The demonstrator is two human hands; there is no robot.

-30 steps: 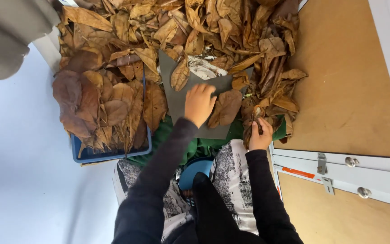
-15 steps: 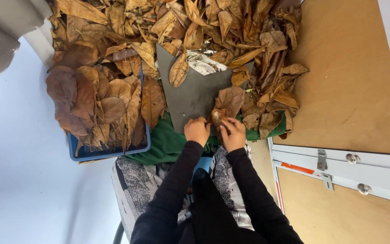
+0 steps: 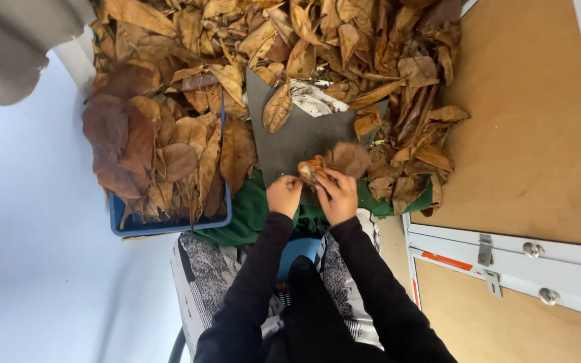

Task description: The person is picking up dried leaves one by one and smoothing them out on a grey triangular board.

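- Seen from above, a person in black sleeves works at the near edge of a dark grey flat board [image 3: 297, 138], which serves as the landmark below.
- Left hand [image 3: 284, 195]: fingers pinched together at the board's near edge, just beside a small crumpled orange-brown dry leaf [image 3: 312, 171]; whether it grips that leaf cannot be told.
- Right hand [image 3: 338, 196]: closed on the same crumpled leaf, fingertips touching it from the near side.
- A rounder brown dry leaf [image 3: 349, 158] lies on the board, touching the crumpled one on its right.
- A heap of dry brown leaves [image 3: 317, 40] covers the board's far side and spills to its right.
- Left of the board, a blue plastic crate [image 3: 169, 225] holds large flat brown leaves.
- A green cloth [image 3: 250, 208] shows beneath the board's near edge.
- Right of the board lies a tan wooden panel [image 3: 532, 134].
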